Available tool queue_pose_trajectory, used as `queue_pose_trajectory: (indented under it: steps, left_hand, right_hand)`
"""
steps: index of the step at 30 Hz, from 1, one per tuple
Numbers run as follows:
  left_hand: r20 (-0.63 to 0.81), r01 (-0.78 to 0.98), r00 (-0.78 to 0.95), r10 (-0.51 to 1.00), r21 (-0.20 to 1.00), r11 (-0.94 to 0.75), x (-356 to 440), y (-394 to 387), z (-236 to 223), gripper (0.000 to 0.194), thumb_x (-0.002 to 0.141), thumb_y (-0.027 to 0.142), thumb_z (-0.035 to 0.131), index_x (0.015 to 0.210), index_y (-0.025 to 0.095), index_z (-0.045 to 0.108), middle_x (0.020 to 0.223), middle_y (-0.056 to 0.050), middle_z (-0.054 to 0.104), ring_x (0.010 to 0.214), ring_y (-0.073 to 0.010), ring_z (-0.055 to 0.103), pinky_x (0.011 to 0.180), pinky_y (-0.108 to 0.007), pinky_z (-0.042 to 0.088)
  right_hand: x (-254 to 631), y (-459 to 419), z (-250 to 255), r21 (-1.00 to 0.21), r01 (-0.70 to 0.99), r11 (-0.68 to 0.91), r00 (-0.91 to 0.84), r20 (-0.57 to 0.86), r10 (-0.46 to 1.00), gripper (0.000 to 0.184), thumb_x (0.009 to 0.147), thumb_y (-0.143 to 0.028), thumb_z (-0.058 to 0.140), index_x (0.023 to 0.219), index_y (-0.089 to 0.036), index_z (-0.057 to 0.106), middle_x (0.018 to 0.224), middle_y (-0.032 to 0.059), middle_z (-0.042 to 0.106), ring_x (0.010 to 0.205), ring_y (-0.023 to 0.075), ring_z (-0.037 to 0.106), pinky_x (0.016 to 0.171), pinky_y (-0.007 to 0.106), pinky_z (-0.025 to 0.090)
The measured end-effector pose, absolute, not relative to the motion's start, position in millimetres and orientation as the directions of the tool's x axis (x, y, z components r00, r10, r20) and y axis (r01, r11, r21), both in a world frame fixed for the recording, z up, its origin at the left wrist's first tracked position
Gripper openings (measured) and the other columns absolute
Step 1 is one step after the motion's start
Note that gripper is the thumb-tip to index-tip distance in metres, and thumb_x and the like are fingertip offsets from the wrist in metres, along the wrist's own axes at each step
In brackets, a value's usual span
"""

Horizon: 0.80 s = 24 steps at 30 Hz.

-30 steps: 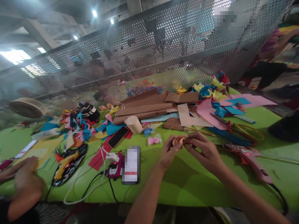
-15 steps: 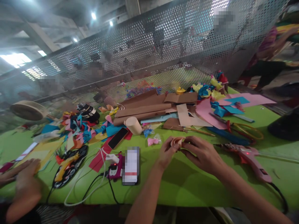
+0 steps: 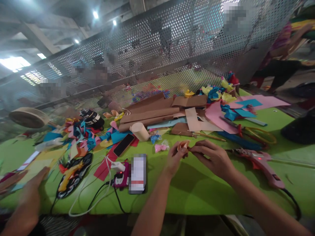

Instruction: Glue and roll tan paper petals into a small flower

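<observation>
My left hand [image 3: 174,160] is closed around a small rolled peach paper piece [image 3: 182,145], its curled layers showing on top. My right hand [image 3: 214,159] pinches at the right edge of this paper, thumb and fingertips together; the exact grip is partly hidden. Just left of the paper, a pink paper bow [image 3: 161,148] in clear wrap lies on the green table. To the right of my right hand rests a pink glue gun [image 3: 264,165] with a red light on.
A phone [image 3: 137,173], a purple power adapter [image 3: 121,177] with cables and a beige paper cylinder [image 3: 139,131] stand to the left. Brown paper sheets [image 3: 150,114] and scissors [image 3: 256,134] lie behind. At far left, a co-worker's hands [image 3: 31,186] rest on yellow paper.
My right hand has shifted from around the rolled paper to a pinch at its right edge. The paper has turned slightly in my left hand. The co-worker's hands have spread apart.
</observation>
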<state>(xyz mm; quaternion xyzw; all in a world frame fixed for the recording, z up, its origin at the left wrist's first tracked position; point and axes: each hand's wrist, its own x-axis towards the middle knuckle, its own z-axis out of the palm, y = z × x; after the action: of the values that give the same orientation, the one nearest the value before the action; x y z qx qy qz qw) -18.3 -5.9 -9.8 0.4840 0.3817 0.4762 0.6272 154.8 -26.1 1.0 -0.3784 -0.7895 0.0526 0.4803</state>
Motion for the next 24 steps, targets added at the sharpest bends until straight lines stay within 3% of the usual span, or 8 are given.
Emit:
queue_pose_trajectory:
  steps: [7, 13, 19, 24]
  left_hand:
    - [-0.037, -0.212, 0.314, 0.949, 0.971, 0.108, -18, -6, -11, 0.056, 0.071, 0.067, 0.074, 0.097, 0.016, 0.071, 0.073, 0.000, 0.054, 0.065, -0.0119, 0.045, 0.063, -0.027, 0.036]
    - [0.009, -0.098, 0.397, 0.918, 0.995, 0.032, -18, -9, -8, 0.059, 0.072, 0.066, 0.074, 0.107, 0.019, 0.067, 0.096, -0.004, 0.062, 0.084, -0.0163, 0.051, 0.076, -0.028, 0.040]
    - [-0.027, -0.001, 0.390, 0.920, 1.000, 0.030, -18, -11, -6, 0.055, 0.079, 0.071, 0.062, 0.097, 0.018, 0.063, 0.073, 0.002, 0.050, 0.068, -0.0132, 0.044, 0.068, -0.028, 0.038]
    - [-0.060, -0.039, 0.325, 0.944, 0.996, 0.077, -17, -9, -7, 0.053, 0.078, 0.071, 0.060, 0.089, 0.019, 0.061, 0.072, 0.002, 0.051, 0.066, -0.0127, 0.044, 0.063, -0.027, 0.035]
  right_hand:
    - [148, -27, 4, -0.408, 0.543, 0.734, -0.260, 0.749, 0.609, 0.018, 0.097, -0.019, 0.055, 0.094, -0.023, 0.072, 0.086, 0.0072, 0.070, 0.076, 0.0167, 0.070, 0.066, 0.026, 0.058]
    - [143, -31, 2, -0.396, 0.607, 0.689, -0.192, 0.769, 0.610, 0.021, 0.097, -0.019, 0.053, 0.094, -0.023, 0.074, 0.086, 0.0072, 0.072, 0.076, 0.0174, 0.070, 0.067, 0.028, 0.057]
    - [141, -33, 2, -0.469, 0.635, 0.614, -0.087, 0.746, 0.660, 0.012, 0.092, -0.018, 0.059, 0.086, -0.023, 0.068, 0.076, 0.0031, 0.067, 0.065, 0.0159, 0.065, 0.059, 0.026, 0.053]
    - [147, -33, 10, -0.537, 0.589, 0.604, -0.062, 0.715, 0.696, 0.009, 0.091, -0.020, 0.061, 0.085, -0.024, 0.066, 0.076, 0.0021, 0.067, 0.063, 0.0157, 0.064, 0.054, 0.026, 0.052]
